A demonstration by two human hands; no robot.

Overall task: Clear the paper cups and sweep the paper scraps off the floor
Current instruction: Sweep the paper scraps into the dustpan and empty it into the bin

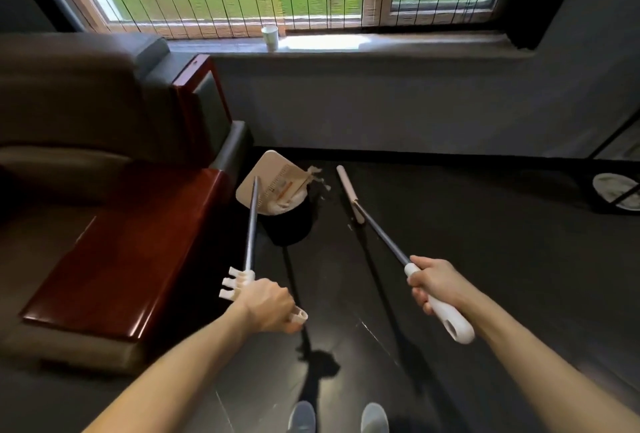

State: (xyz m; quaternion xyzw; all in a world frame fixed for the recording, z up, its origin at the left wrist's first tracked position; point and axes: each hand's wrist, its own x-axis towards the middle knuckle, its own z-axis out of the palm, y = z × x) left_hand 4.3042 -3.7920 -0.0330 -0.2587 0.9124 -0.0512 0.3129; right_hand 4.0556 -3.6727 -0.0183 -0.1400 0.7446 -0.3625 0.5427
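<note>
Two long handles fill my head view: my left hand [268, 304] has its fingers wrapped tight round the grip of the dustpan [266, 172], and my right hand [433, 285] is closed round the white grip of the broom [349, 190], whose slim head points toward the wall. Paper scraps [313, 172] sit bunched at the tilted dustpan's mouth, right over a dark round bin [294, 228] beside the red wooden armrest [121, 242]. One paper cup [270, 38] stands upright on the windowsill [381, 44], well apart from both tools.
</note>
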